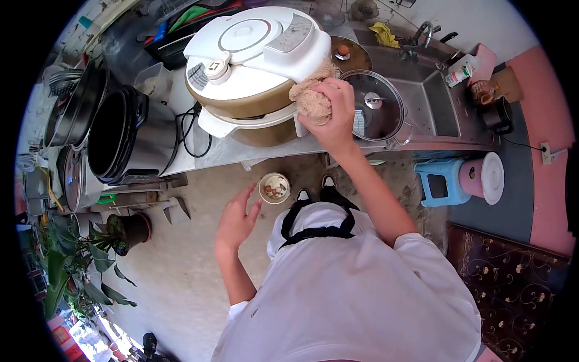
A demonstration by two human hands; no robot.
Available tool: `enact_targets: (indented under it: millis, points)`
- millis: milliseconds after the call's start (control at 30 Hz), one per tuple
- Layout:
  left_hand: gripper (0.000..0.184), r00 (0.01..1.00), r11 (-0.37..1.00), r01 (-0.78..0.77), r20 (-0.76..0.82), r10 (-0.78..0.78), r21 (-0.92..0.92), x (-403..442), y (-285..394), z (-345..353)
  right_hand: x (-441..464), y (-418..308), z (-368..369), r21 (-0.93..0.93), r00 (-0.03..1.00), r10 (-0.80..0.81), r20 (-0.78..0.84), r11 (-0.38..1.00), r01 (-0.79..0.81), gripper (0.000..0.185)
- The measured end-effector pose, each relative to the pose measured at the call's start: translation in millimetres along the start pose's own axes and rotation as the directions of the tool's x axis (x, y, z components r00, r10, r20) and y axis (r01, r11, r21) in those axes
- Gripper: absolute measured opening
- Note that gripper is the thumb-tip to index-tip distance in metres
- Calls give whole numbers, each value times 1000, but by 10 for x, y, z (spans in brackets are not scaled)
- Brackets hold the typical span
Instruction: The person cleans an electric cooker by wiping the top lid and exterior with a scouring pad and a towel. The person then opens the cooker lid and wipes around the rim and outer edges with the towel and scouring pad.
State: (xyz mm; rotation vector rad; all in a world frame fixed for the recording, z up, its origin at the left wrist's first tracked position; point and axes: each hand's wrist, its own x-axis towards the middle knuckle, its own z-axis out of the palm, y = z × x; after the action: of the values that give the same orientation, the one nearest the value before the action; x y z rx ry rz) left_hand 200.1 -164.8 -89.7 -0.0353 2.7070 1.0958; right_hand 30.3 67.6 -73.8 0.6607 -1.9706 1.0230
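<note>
My right hand (335,114) is closed round a fluffy pinkish-beige cloth (313,99). The cloth presses against the right side of a white and gold electric pressure cooker (244,96), whose lid is down on a counter. My left hand (237,220) hangs in the air over the floor, fingers apart and holding nothing. Right of the cooker, close to my right hand, sits a pot with a glass lid (386,99). A black cord (188,130) lies on the counter to the cooker's left.
An uncovered dark cooker (129,136) stands at left. The sink (440,102) is at right, with a yellow cloth (383,35) behind it. On the floor are a small bin (274,188), a blue stool (440,182), a pink bucket (482,178) and a potted plant (128,232).
</note>
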Motion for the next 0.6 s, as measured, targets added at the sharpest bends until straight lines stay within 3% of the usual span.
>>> enact_targets:
  millis: [167,233,267,300,333,367,433,500,567,600]
  points:
    - [33,994,995,71,-74,-76,-70,-29,313,-148,25,20,8,182,928,308,-212,945,-272,58]
    - [28,988,987,118,-85,-127,-110,-23,373,-193,238,68,-193,441,744,617,-254,759,-479,42]
    - [24,977,996,-39,-210,22,-77,-2,324,-175,316,239,-309,526,698,668,-259,703,-478,40]
    - [21,931,981,-191,-322,172,-28,36,312,-173,388,342,-431,737,615,779,-125,488,-468,38]
    - [21,931,981,-195,-318,179,-19,90,358,-200,418,442,-544,919,563,826,17,208,-333,43]
    - [19,892,972,-236,-398,214,-6,147,424,-238,443,524,-617,982,541,823,171,-99,-159,50]
    - [18,846,961,-275,-471,250,17,264,581,-267,481,498,-603,979,545,813,203,-179,-97,54]
    - [15,802,908,-378,-552,226,-178,361,726,-243,464,420,-523,963,547,800,246,-267,-43,59]
    - [36,930,730,-350,-313,194,-587,386,918,-95,452,336,-432,808,681,662,312,-563,176,58]
    - [50,966,585,-255,-176,190,-770,436,1115,34,412,199,-401,953,653,714,253,-300,-41,56]
